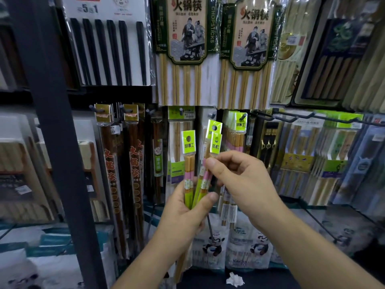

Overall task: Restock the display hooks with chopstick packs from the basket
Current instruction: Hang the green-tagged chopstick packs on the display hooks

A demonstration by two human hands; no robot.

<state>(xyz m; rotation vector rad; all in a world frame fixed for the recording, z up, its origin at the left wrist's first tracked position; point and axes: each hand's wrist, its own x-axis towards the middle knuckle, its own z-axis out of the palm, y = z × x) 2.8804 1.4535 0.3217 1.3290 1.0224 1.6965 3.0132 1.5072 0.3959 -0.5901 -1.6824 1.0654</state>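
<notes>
My left hand (pixel 185 207) grips a small fan of chopstick packs (pixel 189 163) with yellow-green header cards and pink and green bands. My right hand (pixel 239 180) pinches the rightmost of these packs (pixel 214 147) between thumb and fingers, just below its header. One header's hole sits just below a bare hook tip (pixel 212 115). Matching packs (pixel 237 132) hang on the hook to the right. No basket is in view.
Tall bamboo chopstick packs (pixel 185 49) hang above. Dark red long packs (pixel 112 163) hang at the left beside a dark upright post (pixel 52 122). Long black hooks (pixel 291 117) jut out at the right. Panda-printed bags (pixel 212 245) stand below.
</notes>
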